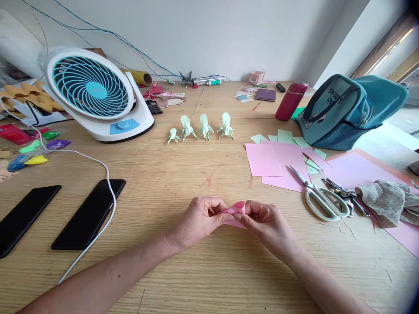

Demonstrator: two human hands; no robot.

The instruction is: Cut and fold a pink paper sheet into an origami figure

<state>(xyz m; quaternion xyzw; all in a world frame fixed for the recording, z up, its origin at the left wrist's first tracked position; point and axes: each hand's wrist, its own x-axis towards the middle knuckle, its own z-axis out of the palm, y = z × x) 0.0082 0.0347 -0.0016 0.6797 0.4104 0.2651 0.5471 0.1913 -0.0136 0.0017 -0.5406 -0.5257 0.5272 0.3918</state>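
Observation:
A small piece of pink paper (236, 210) is pinched between both hands over the front middle of the table. My left hand (199, 218) is closed on its left side, thumb on top. On the right side my right hand (266, 220) grips it the same way. The paper curls up into a rounded fold between the fingers, and a flat corner shows below the thumbs. Much of it is hidden by the fingers. Farther back stand several pale green folded-paper figures (206, 126) in a row, one smaller than the others.
Pink sheets (265, 160), green paper pieces (285, 136), scissors (327, 203) and a grey cloth (381, 203) lie to the right. A blue bag (347, 109) and red flask (291, 101) stand behind. At left are a fan (98, 87), two black phones (88, 218) and a white cable (106, 174).

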